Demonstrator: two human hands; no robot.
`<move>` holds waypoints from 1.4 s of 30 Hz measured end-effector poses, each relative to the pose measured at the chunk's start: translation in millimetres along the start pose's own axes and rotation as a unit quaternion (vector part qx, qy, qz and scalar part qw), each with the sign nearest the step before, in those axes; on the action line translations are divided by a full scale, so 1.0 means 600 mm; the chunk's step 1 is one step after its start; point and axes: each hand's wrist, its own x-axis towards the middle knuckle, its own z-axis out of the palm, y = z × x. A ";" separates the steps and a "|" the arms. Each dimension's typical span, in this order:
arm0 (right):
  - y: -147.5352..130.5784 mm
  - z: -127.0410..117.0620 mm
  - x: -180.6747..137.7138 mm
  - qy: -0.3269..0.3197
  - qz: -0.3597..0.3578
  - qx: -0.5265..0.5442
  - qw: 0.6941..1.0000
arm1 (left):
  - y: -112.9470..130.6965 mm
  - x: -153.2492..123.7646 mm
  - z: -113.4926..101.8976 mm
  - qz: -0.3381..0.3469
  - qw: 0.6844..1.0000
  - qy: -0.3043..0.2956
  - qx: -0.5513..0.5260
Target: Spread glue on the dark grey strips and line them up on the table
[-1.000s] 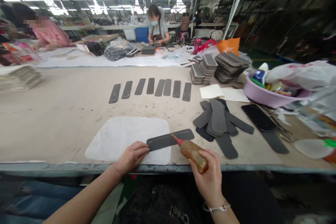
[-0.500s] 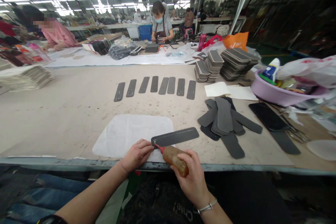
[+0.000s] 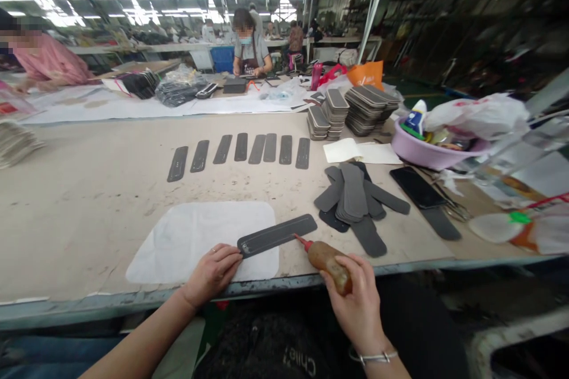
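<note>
White sheet (image 3: 178,237): flat on the counter (image 3: 111,177), extending left of and beyond your left grip (image 3: 213,270).
Left grip: your fingers bunch at the near left corner of the grey strip (image 3: 276,235); whether they pinch or merely press cannot be told.
Strip row (image 3: 241,147): eight pieces, well beyond your left grip.
Grey strip: long axis left to right, right end angled away from you; it runs rightward from your left fingertips.
Bottle (image 3: 323,258): nozzle (image 3: 303,241) points left and away, tip at the strip's near edge; half a second ago it sat beside your left fingertips.
Right grip (image 3: 359,299): wrapped around the bottle's rear.
Strip pile (image 3: 354,195): beyond your right grip.
</note>
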 end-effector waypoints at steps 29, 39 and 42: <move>0.030 0.017 0.046 0.056 0.028 -0.011 0.998 | -0.009 0.007 0.000 0.023 1.000 0.003 0.004; 0.041 0.000 0.027 0.051 0.057 -0.046 0.996 | -0.020 0.017 -0.010 0.030 0.998 -0.053 0.012; 0.036 -0.012 0.016 0.053 0.052 -0.055 0.996 | -0.018 0.022 -0.012 0.036 0.998 -0.051 0.018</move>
